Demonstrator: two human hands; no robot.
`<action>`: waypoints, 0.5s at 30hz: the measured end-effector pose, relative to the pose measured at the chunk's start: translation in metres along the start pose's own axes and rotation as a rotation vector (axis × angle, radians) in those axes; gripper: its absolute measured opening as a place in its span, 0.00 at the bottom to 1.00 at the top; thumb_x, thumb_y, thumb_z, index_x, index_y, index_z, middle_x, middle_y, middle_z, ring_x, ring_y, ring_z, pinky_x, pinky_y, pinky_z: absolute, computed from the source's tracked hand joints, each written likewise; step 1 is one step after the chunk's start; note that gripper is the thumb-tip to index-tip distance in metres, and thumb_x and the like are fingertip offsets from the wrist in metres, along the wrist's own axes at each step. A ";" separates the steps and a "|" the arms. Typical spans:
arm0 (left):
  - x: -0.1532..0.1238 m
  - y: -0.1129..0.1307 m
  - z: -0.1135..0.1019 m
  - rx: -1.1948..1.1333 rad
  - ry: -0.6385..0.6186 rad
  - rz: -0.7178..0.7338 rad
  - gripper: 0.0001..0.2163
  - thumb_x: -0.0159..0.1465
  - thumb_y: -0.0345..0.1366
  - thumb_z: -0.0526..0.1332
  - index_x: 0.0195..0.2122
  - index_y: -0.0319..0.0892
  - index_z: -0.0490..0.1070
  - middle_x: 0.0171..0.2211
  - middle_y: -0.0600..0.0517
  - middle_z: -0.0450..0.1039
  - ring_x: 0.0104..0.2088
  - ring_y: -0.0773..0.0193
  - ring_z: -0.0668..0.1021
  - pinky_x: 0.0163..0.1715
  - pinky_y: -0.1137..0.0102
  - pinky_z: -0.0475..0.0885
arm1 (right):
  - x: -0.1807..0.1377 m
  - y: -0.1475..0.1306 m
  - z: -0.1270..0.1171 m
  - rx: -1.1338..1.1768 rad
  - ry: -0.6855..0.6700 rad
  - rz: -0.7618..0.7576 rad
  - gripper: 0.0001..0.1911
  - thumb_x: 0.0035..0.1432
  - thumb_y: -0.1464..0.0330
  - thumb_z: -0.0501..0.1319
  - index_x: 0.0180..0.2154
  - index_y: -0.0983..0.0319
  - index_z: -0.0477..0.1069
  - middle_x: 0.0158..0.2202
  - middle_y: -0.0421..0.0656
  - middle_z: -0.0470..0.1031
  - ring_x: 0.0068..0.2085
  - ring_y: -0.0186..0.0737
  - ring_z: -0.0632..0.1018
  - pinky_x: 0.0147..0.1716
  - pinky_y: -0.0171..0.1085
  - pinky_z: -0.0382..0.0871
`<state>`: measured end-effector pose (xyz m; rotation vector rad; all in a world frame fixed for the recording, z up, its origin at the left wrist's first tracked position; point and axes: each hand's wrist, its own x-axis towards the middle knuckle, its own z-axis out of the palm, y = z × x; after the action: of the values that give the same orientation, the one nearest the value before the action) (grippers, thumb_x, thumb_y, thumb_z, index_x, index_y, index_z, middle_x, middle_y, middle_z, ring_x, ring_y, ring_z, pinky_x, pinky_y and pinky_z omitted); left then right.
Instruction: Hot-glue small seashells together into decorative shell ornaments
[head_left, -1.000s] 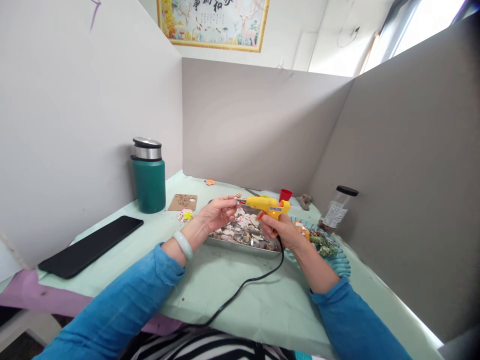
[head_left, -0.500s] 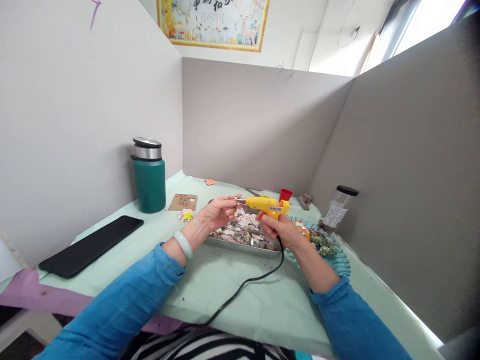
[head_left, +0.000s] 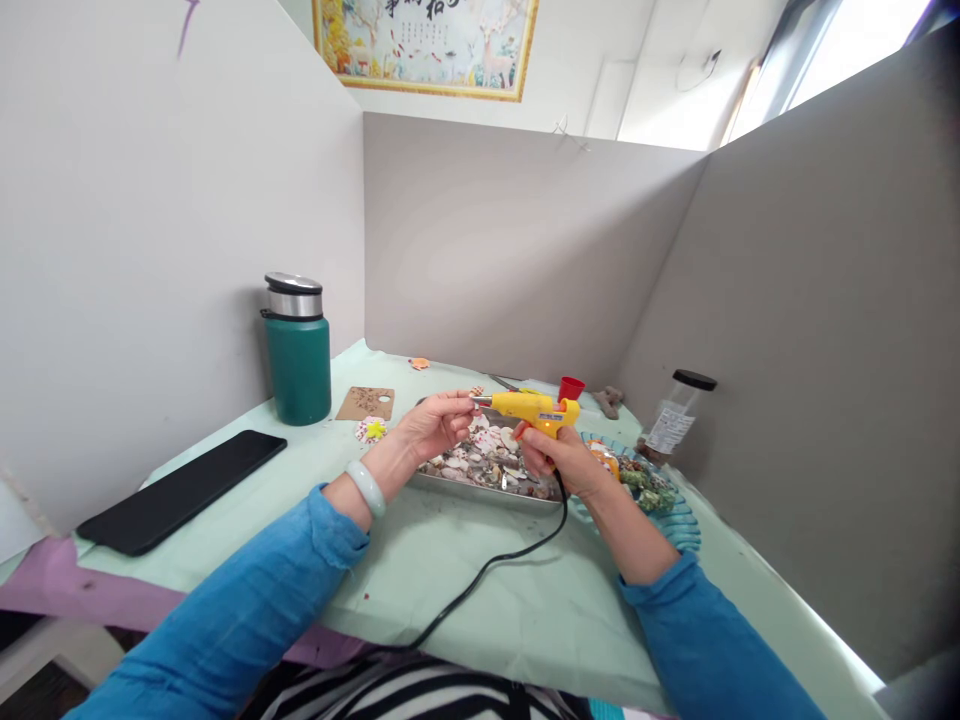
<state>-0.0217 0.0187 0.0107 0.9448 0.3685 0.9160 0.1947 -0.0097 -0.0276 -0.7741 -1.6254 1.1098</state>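
Above rough shells (head_left: 456, 464), right hand (head_left: 559, 460) grips plastic glue gun (head_left: 529, 406), left hand (head_left: 431, 430) pinches small piece (head_left: 477, 392); panels (head_left: 510, 240) enclose green tablecloth (head_left: 555, 600).

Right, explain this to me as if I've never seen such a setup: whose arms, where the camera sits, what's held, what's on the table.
There is no machine: one person works with bare hands. The view comes from a camera on that person's head, looking forward and down. The right hand grips a yellow glue gun; its black cord runs to the near edge. The left hand, at the nozzle, seems to pinch a small piece, mostly hidden. On the covered table are a metal tray of shells, a blue plate, a green bottle, a flat black object and a red cup.
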 end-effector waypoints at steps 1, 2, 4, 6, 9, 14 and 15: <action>0.001 0.000 -0.001 -0.006 -0.003 0.001 0.06 0.51 0.25 0.64 0.25 0.37 0.66 0.16 0.58 0.60 0.14 0.77 0.61 0.15 0.79 0.57 | 0.000 0.000 0.000 -0.002 0.001 0.001 0.13 0.55 0.59 0.61 0.34 0.64 0.68 0.13 0.31 0.56 0.15 0.27 0.57 0.18 0.32 0.56; 0.001 -0.001 -0.002 -0.014 -0.006 0.003 0.05 0.51 0.25 0.64 0.25 0.37 0.67 0.15 0.58 0.59 0.14 0.77 0.61 0.15 0.79 0.58 | 0.000 0.000 0.000 -0.005 0.002 0.002 0.13 0.55 0.59 0.61 0.34 0.64 0.69 0.13 0.31 0.56 0.15 0.27 0.57 0.17 0.32 0.56; 0.002 -0.001 -0.004 -0.027 -0.016 0.004 0.05 0.52 0.26 0.64 0.26 0.37 0.67 0.14 0.59 0.57 0.14 0.76 0.62 0.15 0.79 0.58 | 0.000 0.000 0.000 -0.011 -0.003 0.005 0.14 0.55 0.59 0.61 0.34 0.64 0.69 0.13 0.31 0.56 0.15 0.28 0.57 0.17 0.32 0.56; 0.003 -0.001 -0.005 -0.040 -0.023 0.005 0.05 0.53 0.26 0.64 0.26 0.37 0.67 0.13 0.59 0.56 0.14 0.76 0.62 0.15 0.79 0.59 | -0.001 -0.001 0.000 -0.012 -0.009 0.012 0.14 0.54 0.59 0.61 0.34 0.64 0.69 0.12 0.31 0.56 0.15 0.28 0.57 0.18 0.32 0.56; 0.004 -0.001 -0.005 -0.050 -0.023 0.005 0.04 0.53 0.26 0.63 0.26 0.37 0.67 0.13 0.60 0.55 0.14 0.76 0.62 0.15 0.79 0.58 | -0.001 -0.001 -0.001 -0.007 -0.017 0.021 0.14 0.54 0.59 0.61 0.34 0.64 0.69 0.13 0.31 0.56 0.15 0.27 0.56 0.17 0.32 0.56; 0.005 -0.001 -0.007 -0.044 -0.032 0.013 0.04 0.54 0.26 0.63 0.26 0.37 0.67 0.13 0.60 0.55 0.14 0.76 0.62 0.15 0.80 0.58 | -0.001 -0.002 0.000 0.006 -0.030 0.020 0.14 0.54 0.59 0.61 0.34 0.64 0.69 0.13 0.31 0.56 0.15 0.27 0.55 0.17 0.32 0.55; 0.005 -0.001 -0.007 -0.039 -0.035 0.016 0.04 0.53 0.26 0.63 0.27 0.37 0.67 0.14 0.60 0.55 0.14 0.76 0.62 0.15 0.80 0.59 | -0.001 -0.002 0.000 0.004 -0.023 0.019 0.14 0.54 0.59 0.61 0.34 0.64 0.69 0.13 0.31 0.56 0.15 0.27 0.55 0.17 0.32 0.56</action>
<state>-0.0227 0.0260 0.0066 0.9278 0.3123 0.9166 0.1948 -0.0115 -0.0264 -0.7784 -1.6381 1.1389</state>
